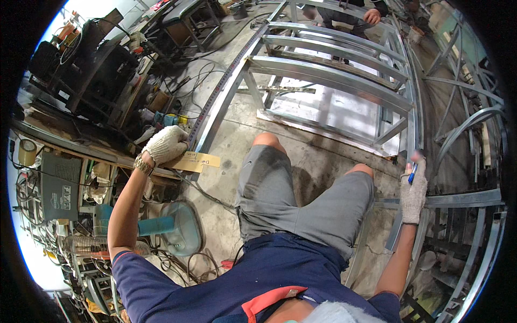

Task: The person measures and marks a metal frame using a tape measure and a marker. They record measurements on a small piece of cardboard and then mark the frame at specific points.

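My left hand [166,146], in a knitted white glove, is closed at the near end of the left rail [218,113] of a welded metal frame. A yellow card [196,161] with handwriting sticks out from under its fingers. A dark measuring tape strip [222,81] runs along that rail, down to the glove; whether my fingers also grip it is hidden. My right hand [413,191], also gloved, with bare fingertips, is closed around a blue pen [412,174]. Its fingertips are by the near end of the frame's right rail [413,118].
Another person's hand [372,16] rests at the frame's far end. Crossbars [328,75] span the frame above a white sheet [334,107]. A cluttered workbench [70,140] stands left, with a fan's blue-green base [182,229] below. Cables [202,78] lie on the floor; metal bars [463,196] stand right.
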Motion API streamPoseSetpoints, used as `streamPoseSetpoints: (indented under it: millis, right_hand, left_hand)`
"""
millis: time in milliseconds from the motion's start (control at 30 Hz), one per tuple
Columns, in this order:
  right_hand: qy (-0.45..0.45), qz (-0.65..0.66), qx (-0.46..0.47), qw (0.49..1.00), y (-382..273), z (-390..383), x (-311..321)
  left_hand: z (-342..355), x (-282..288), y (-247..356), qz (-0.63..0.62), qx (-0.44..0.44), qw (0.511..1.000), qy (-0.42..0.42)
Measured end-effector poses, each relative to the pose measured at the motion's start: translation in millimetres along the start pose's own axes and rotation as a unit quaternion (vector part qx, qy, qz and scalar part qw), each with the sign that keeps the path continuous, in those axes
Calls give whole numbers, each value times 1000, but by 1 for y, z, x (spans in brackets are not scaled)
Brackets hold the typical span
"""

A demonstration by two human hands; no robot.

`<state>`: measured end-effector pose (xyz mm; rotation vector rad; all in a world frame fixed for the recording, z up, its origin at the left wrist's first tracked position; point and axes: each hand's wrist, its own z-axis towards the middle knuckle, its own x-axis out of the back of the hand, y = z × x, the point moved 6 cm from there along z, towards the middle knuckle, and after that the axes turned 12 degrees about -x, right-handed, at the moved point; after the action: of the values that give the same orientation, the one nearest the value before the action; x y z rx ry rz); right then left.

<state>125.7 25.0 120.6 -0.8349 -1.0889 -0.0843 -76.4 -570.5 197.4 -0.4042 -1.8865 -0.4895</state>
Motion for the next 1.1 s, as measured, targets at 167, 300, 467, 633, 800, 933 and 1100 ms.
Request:
streamPoseSetpoints:
  millis: [167, 300, 467, 633, 800, 933, 1100]
  right_hand:
    - [-6, 17, -18, 1000, 1, 5, -4]
    - [0, 4, -5, 1000, 0, 5, -3]
    - [4, -24, 11, 1000, 3, 6, -5]
    - [5, -36, 7, 999, 3, 7, -4]
    - [-6, -24, -17, 1000, 4, 7, -5]
    - [22, -29, 19, 999, 0, 6, -3]
    - [-31, -13, -48, 998, 8, 8, -6]
  left_hand:
    - [10, -2, -8, 0, 17, 1000, -16]
    - [10, -6, -8, -13, 1, 1000, 8]
    - [9, -12, -13, -20, 16, 1000, -16]
    - [3, -13, -12, -19, 5, 1000, 3]
    - [-2, -14, -11, -13, -1, 1000, 19]
    - [-3, -12, -7, -2, -21, 999, 30]
    - [-5, -11, -4, -16, 7, 1000, 13]
